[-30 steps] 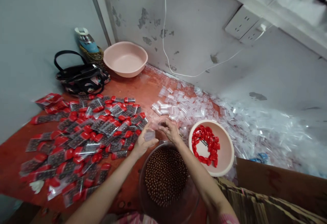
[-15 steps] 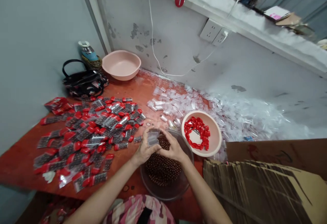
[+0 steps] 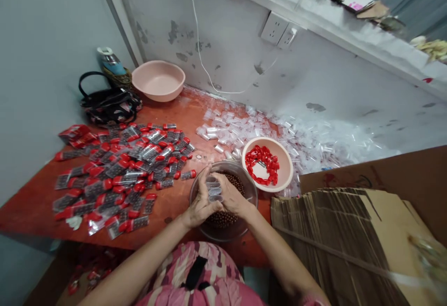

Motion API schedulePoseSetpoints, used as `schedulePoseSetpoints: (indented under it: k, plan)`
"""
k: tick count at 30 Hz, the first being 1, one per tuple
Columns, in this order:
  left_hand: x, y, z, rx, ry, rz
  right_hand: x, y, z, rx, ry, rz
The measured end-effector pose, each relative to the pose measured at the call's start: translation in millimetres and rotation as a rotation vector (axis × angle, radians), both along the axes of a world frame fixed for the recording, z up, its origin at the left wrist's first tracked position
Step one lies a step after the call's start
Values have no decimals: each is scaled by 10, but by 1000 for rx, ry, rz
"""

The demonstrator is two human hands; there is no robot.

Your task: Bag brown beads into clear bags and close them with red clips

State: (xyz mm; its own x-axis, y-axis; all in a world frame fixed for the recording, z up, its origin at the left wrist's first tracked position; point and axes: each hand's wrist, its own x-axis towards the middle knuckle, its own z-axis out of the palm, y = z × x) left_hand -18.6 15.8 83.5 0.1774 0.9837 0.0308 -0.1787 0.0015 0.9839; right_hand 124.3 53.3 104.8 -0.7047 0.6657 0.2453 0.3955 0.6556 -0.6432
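Note:
Over the see-through bowl [image 3: 254, 203], my left hand [image 3: 199, 207] is closed around several small clear plastic containers [image 3: 214, 190], their openings facing up. My right hand [image 3: 231, 197] has its fingers curled against the other side of the same containers. Round, shiny dark-brown beads [image 3: 238, 183] fill the bowl beneath both hands. My fingers partly hide the containers, so I cannot tell whether beads are inside. Just right of the bowl, a pale pink basin [image 3: 287, 175] holds red caps [image 3: 273, 160].
Red-capped clear containers of dark beads [image 3: 120, 171] lie heaped on the left. Loose clear containers [image 3: 240, 126] spread along the wall. A pink basin [image 3: 159, 82] and black bag [image 3: 110, 105] stand at the back left. Stacked flat cardboard [image 3: 324, 231] is at my right.
My head view has shifted a little. Both hands have drawn closer around the clear containers, which are now tilted more upright above the bowl.

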Motion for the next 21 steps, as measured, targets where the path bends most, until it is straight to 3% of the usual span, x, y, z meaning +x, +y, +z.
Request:
schedulePoseSetpoints:
  k: [3, 6, 10, 14, 21]
  plan:
    - [34, -48, 23, 121, 35, -59, 5, -71, -6, -44, 9, -13]
    - [56, -91, 54, 127, 30, 8, 30, -115, -61, -15, 32, -37]
    - [47, -98, 72, -39, -38, 239, 58, -111, -204, 149, -19, -163]
    - [11, -19, 49, -287, 65, 171, 46, -108, -310, 255, -135, -181]
    - [8, 41, 36, -339, -12, 140, 81, -137, -369, 260, -107, -118]
